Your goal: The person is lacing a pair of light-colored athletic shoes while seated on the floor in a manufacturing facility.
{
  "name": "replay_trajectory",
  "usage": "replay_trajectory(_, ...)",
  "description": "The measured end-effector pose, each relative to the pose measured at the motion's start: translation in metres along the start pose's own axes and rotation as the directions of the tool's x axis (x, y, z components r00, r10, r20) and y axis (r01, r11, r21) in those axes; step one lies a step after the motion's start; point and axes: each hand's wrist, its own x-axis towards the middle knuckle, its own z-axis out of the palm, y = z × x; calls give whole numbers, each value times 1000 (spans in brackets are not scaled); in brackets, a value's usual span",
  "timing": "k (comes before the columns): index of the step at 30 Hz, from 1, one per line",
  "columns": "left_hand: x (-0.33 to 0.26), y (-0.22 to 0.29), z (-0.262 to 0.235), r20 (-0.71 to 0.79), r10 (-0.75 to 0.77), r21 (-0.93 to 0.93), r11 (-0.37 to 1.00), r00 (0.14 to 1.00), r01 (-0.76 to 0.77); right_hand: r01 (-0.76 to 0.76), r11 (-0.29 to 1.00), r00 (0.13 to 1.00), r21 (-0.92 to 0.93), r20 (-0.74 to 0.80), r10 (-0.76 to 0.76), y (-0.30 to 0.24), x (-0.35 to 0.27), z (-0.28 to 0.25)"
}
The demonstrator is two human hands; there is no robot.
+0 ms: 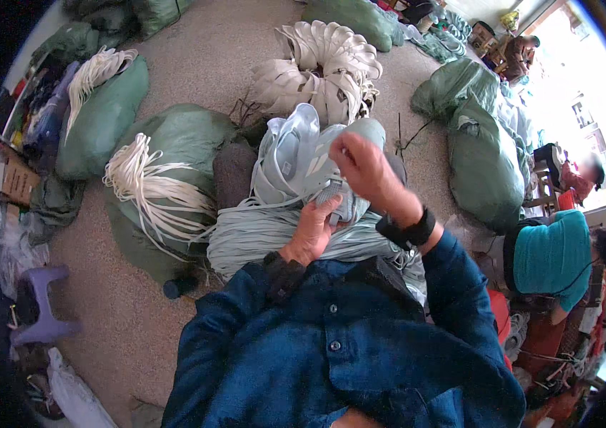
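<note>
A pale grey shoe upper (pixel 348 205) with a woven grey patch is gripped by my left hand (pixel 309 237), its thumb pressed on top. Just above and to the right, my right hand (pixel 366 170) is raised with its fingers curled together; whatever they may pinch is hidden. More light grey uppers (pixel 283 160) stand bunched beyond my left hand. Across my lap lies a thick bundle of pale grey laces (pixel 256 239), under both hands.
A ring of cream uppers (pixel 335 50) sits on the floor ahead. At the left, cream laces (pixel 147 182) drape over a green sack (pixel 185 128), near a purple stool (pixel 44 307). More green sacks (pixel 485 167) and a person in a teal shirt (pixel 551 251) are at the right.
</note>
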Motion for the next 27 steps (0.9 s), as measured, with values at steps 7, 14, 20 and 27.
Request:
replay_trajectory(7,3,-1,1,2,-19,-18,1000,1000,19,269,925,895,-267,425,-138,24,4,-14)
replay_trajectory(14,2,-4,-9,-12,3,-1,1000,1000,-3,266,877,909,-401,408,-89,28,-20,17)
replay_trajectory(20,10,-5,-7,-6,-16,-6,1000,1000,16,153,986,943,-62,308,-127,15,12,7)
replay_trajectory(27,5,-5,-5,-60,5,63,998,998,-1,102,625,952,774,106,-286,-137,88,-47)
